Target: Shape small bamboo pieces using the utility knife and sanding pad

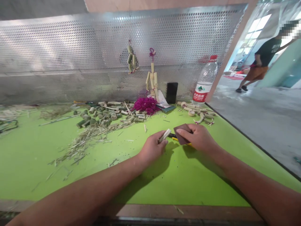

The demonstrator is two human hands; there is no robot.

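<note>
Clasping 1 sandpaper sheet (180,133), right hand (196,137) faces left hand (151,149)'s 1 bamboo strip (165,135).

Bamboo offcuts (101,117) lie on the mat (35,169) before a perforated panel (70,53).

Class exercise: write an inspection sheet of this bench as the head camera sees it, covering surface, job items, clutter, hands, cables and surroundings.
Surface: bright green mat, scattered with debris.
Job's things: pale bamboo sliver; dark brown sandpaper square; yellow-and-black tool, partly hidden beneath it.
Clutter: pale bamboo shavings; green bamboo segments; magenta yarn tuft.
Grippers: left hand pinches the sliver; right hand grips the sandpaper.
Cables: thin dark cord looped at the left edge.
Surroundings: perforated metal panel; jointed bamboo figure; black phone; clear plastic water bottle; person standing beyond the bench.
</note>
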